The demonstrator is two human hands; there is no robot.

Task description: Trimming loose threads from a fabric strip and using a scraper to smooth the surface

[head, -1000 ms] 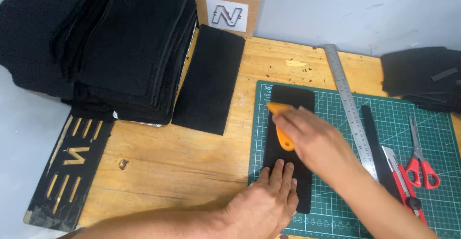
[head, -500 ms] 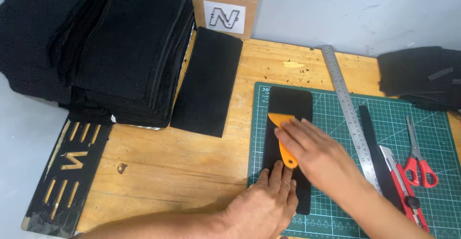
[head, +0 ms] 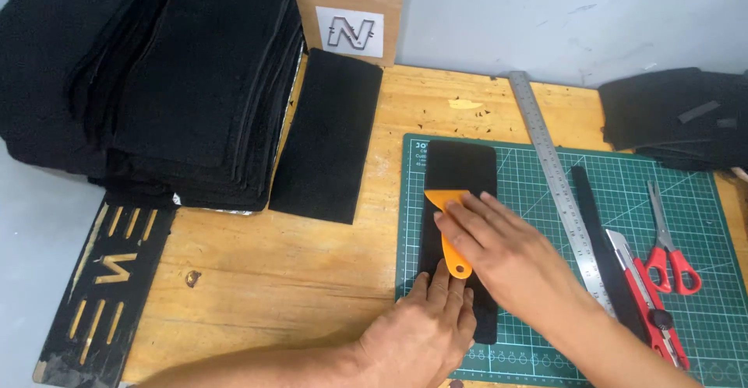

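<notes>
One wooden worktop carries one tall stack of black felt sheets at far left, one single black sheet beside it, one smaller black pile at far right, and one green cutting mat bearing one black strip, one steel ruler, one red utility knife and one pair of red scissors. One black stencil board with cut-out slots lies at front left, and one small wooden block with a white square label stands at the back. The left hand presses flat, fingers together, on the strip's near end, while the right hand lays extended fingers over one orange scraper, holding it against the strip's middle.
</notes>
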